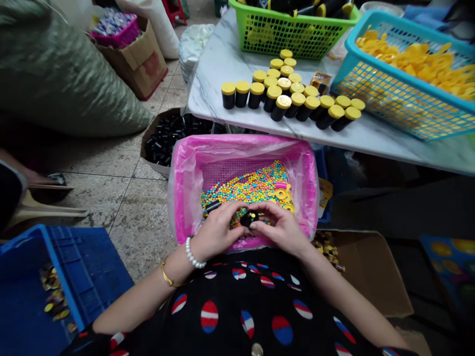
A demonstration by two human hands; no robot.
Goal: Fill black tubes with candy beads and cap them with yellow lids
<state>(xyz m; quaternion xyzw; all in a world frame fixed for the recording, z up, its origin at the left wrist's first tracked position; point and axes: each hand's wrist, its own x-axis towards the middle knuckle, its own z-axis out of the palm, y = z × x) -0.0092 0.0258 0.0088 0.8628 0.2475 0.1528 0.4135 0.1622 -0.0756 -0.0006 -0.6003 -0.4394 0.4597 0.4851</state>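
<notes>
Over a pink basket (245, 142) lined with clear plastic, both my hands close around a small black cup (245, 219). Its open top faces me, with a small yellow piece showing inside. My left hand (218, 226) curls its thumb and fingers round the left side. From the right, my right hand (284, 228) pinches the rim between thumb and fingers. Small multicoloured balls (241, 185) cover the basket's bottom. Another black cup (213, 205) lies on them beside my left hand, and yellow ring-shaped pieces (281, 194) lie near my right hand.
A marble-patterned table (208, 64) ahead bears several black cups with yellow lids (283, 102), a green basket (297, 32) and a blue basket (401, 84) of yellow pieces. A box of black cups (163, 141) stands left of the pink basket; a blue crate (89, 262) sits lower left.
</notes>
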